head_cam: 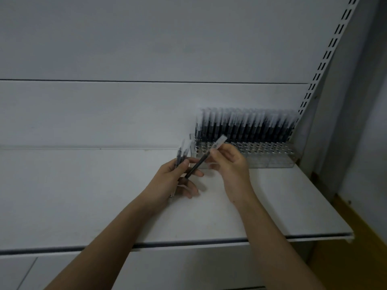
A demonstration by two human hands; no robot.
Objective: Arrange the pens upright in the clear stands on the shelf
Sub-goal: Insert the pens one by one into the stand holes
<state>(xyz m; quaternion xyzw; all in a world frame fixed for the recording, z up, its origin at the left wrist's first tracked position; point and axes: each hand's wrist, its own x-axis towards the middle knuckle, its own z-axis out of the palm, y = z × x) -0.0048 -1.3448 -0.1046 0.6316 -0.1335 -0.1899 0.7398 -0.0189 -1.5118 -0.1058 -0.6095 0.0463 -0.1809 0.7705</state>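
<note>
Head view: right hand [228, 164] pinches one pen [206, 156] near its clear cap, slanting from 7 to 1 o'clock, barrel tip over the fingers of the left hand [178, 178], whose grip is clenched round a spare bundle of pens [182, 155]. At 1 o'clock on the shelf [83, 195], the clear stand [270, 151] holds upright pens at the back (front holes look vacant). Risks: the tilted pen could jam against a hole rim, or the bundle could slip loose.
</note>
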